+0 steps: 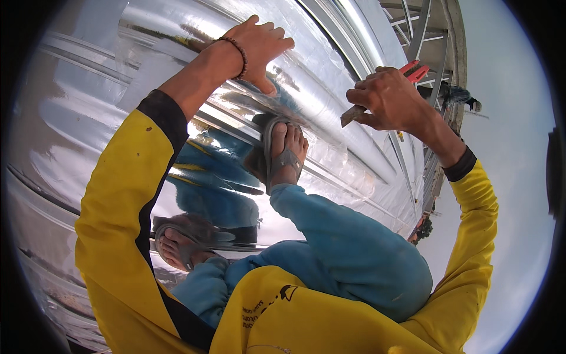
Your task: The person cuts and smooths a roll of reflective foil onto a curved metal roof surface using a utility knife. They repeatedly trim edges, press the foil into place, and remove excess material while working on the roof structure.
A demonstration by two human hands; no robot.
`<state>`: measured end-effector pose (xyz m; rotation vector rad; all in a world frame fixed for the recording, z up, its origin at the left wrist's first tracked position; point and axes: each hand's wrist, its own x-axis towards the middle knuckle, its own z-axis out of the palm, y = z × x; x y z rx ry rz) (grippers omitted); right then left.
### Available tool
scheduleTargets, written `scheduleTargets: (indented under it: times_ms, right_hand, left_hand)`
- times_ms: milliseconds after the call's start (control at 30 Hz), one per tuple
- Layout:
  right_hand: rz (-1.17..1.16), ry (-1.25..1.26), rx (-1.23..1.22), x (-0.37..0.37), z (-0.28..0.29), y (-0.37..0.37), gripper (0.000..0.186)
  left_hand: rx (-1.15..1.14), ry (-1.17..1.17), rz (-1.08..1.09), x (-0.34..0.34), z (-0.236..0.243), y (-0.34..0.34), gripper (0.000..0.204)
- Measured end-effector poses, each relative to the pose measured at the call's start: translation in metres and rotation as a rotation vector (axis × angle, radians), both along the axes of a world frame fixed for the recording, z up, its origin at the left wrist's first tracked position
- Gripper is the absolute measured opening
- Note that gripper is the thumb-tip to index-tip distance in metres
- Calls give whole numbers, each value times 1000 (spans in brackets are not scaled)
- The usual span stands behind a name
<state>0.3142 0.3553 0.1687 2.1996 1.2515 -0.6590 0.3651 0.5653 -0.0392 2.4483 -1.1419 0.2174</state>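
Here, shirt (330,314) lettered; right hand (390,99) grips tool (352,115).

Outdoor rooftop construction site | shiny ribbed sheeting (65,109) | steel framework (419,34) | open sky (513,141)

"Colours worn?"

"A yellow shirt (318,324) with black cuffs (167,118), blue trousers (354,253), grey sandals (287,160), and a brown bracelet (243,57)."

"Around them?"

"Mirror-silver sheeting (65,141), striped by parallel ridges, and a red tool (415,72)."

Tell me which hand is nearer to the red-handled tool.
Right: the right hand grips the red-handled tool; the left hand is apart from it, to its left, over the shiny silver sheeting.
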Motion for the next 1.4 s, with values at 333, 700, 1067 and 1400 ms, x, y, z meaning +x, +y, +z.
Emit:
scheduleTargets:
  times_ms: [333, 700, 1067, 1400]
  right_hand:
    - [-679, -181, 525, -53, -111, -47, 33]
    - [-782, -121, 890, -51, -142, -53, 38]
    - [-694, -115, 822, -51, -137, -48, 38]
    - [-312, -234, 685, -50, -142, -60, 50]
  left_hand:
    - [-246, 254, -235, 3, 14, -13, 48]
    - [-454, 526, -426, 17, 16, -21, 28]
    - [-498, 319, -408, 12, 15, -23, 15]
    - [-372, 228, -285, 0, 28, -46, 12]
